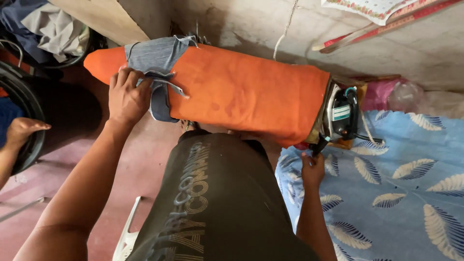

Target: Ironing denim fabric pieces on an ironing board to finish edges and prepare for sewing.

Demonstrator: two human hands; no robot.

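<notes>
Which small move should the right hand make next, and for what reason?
Probably lift the iron toward the grey cloth. The right hand is at its cord end, the iron rests on the board's far end, and the left hand presses the cloth flat.

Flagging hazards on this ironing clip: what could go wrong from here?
1. The iron sits at the very end of the orange ironing board, and the right hand is at its cord; a tug might tip it onto the blue leaf-print cloth.
2. The left hand presses the grey fabric piece flat; fingers could be burnt if the iron comes close.
3. Another person's hand is near the board's tip.
</notes>
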